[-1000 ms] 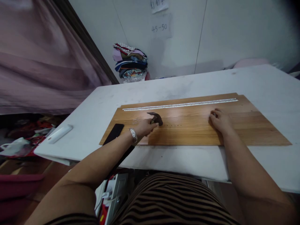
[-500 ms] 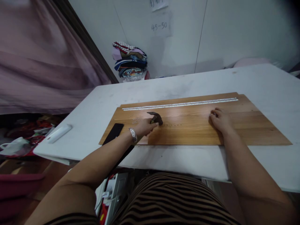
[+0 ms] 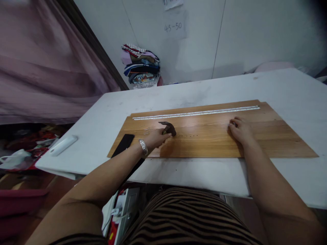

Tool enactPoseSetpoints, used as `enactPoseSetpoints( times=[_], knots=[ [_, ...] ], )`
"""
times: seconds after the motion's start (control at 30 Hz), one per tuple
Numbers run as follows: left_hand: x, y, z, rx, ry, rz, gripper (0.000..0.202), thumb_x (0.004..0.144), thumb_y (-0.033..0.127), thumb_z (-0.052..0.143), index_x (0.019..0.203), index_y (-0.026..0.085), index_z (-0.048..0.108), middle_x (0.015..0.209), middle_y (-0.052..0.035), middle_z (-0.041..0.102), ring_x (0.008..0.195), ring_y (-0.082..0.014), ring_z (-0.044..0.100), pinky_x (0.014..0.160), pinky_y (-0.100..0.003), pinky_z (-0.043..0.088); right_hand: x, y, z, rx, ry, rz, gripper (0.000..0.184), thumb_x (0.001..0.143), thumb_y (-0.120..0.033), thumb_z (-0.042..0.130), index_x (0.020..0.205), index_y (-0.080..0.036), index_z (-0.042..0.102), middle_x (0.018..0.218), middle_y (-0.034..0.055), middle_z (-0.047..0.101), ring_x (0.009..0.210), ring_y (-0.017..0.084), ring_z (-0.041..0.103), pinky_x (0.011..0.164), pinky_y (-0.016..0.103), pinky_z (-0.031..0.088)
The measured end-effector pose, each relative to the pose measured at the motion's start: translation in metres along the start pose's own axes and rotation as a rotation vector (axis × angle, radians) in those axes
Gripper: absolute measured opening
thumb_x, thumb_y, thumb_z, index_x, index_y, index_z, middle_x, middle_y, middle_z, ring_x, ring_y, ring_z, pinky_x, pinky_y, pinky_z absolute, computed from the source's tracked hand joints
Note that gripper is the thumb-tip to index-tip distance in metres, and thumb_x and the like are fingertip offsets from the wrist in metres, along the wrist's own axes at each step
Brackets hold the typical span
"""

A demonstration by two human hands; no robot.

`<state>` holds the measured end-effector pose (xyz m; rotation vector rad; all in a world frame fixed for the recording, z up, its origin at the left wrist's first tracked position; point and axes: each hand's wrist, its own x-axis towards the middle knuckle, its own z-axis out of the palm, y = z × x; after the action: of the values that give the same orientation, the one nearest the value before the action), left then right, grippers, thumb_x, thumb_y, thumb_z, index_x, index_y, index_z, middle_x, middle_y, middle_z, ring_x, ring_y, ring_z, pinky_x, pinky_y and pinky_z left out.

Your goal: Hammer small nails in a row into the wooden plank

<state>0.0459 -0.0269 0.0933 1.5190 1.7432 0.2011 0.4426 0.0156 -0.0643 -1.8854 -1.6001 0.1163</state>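
Dark-brown hammer head (image 3: pixel 171 129) aslant, claw (image 3: pixel 162 123) leftward

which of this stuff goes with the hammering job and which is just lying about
Likely part of the job:
dark claw hammer, gripped in the left hand
brown wood-grain board, under the right hand
thin silvery nail-like pieces
two long white strips, perhaps

Probably just lying about:
flat black phone-like rectangle
white oblong device
multicoloured cloth stack
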Motion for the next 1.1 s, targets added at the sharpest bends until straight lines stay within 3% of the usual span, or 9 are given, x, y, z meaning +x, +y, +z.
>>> enactPoseSetpoints(
  times=[1.1],
  knots=[
    [0.0026, 0.0012, 0.0001, 0.022, -0.021, 0.023, 0.022, 0.092, 0.035, 0.061, 0.1, 0.015, 0.061, 0.059, 0.0036, 0.052, 0.043, -0.0082, 0.045, 0.042, -0.021, 0.038, -0.0014, -0.0036, -0.0025, -0.014, -0.008, 0.009, 0.03, 0.083, -0.033, 0.054, 0.097, -0.02, 0.077, 0.123, 0.0128, 0.068, 0.121, 0.032, 0.058, 0.108, 0.05, 0.042]
  ],
)
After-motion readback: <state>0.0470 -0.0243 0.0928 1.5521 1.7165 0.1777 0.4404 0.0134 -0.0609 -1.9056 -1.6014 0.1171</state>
